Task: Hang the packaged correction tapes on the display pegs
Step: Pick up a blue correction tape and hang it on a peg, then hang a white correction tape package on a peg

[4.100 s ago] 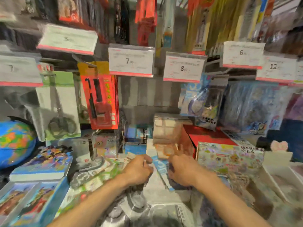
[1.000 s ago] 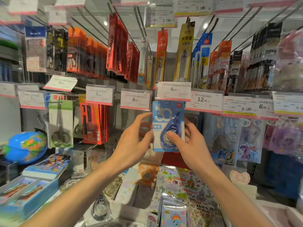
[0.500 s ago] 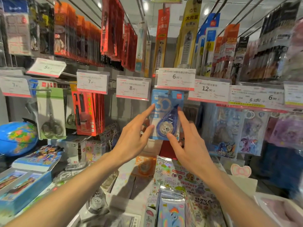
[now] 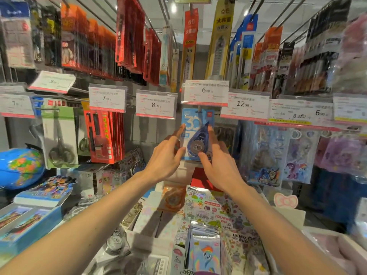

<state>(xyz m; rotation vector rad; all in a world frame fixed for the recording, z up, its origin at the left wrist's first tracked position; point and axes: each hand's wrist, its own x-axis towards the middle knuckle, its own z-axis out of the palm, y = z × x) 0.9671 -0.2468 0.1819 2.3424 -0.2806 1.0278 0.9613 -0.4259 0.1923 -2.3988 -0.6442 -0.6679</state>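
- Store shelving crowded with hanging stationery surrounds you
- Blue correction tape pack point(image 4: 195, 135) hangs under the 6.00 price tag point(image 4: 205, 93)
- Your left hand point(image 4: 165, 158) and right hand point(image 4: 218, 165), fingers extended, touch its edges without gripping

This is a stationery and toy shop. Rows of metal display pegs point(image 4: 95, 14) carry carded goods across the upper frame, and each peg ends in a white price tag point(image 4: 205, 93) with a red strip, reading 6.00, 7.90, 8.00, 12.90. Packaged scissors point(image 4: 59, 135) hang at left, a globe point(image 4: 19, 167) sits at the left edge, and sticker packs point(image 4: 204, 253) fill trays at bottom centre.
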